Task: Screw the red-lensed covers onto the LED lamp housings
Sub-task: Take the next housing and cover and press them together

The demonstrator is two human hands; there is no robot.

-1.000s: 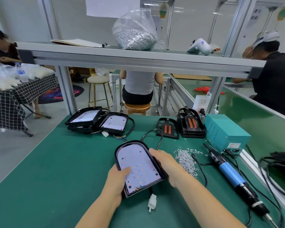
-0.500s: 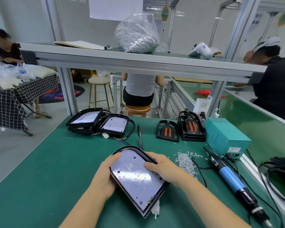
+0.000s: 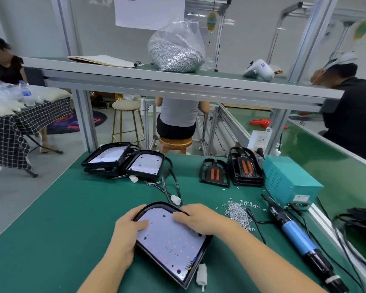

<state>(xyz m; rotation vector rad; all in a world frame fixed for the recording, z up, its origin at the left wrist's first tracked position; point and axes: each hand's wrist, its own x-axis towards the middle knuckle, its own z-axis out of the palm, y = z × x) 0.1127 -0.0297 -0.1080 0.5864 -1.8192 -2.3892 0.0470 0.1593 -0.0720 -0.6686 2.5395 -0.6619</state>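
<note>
1. Green bench mat (image 3: 57,240) covers the work surface; an aluminium-framed shelf (image 3: 178,85) spans above its far edge.
2. Teal power box (image 3: 290,180) sits at the right side of the mat, cabled to the blue-bodied electric screwdriver (image 3: 298,240), which lies on the mat just in front of it, tip pointing away from the person.
3. Clear bag of screws (image 3: 176,53) stands on the shelf, an open notebook (image 3: 101,60) to its left.
4. LED lamp housing (image 3: 171,240) lies near the front edge, centre, white LED board facing up, rounded end pointing away. It appears tilted, its left edge raised; I cannot tell for sure.
5. Two more housings (image 3: 123,161) sit at far left of the mat, one overlapping the other, boards up, wires trailing.
6. Red-lensed covers: a stack (image 3: 245,168) stands just left of the teal box; a single cover (image 3: 215,173) lies flat beside the stack on its left. All are well apart from the held housing.
7. Left hand (image 3: 127,233) grips the housing's left rim, thumb lying on the board, fingers curled under the edge.
8. Right hand (image 3: 201,220) rests on the housing's upper right, fingers curled over the rounded rim.
9. Loose screw pile (image 3: 238,213) lies on the mat just right of the right hand.
10. White connector plug (image 3: 201,275) lies at the housing's near corner.
</note>
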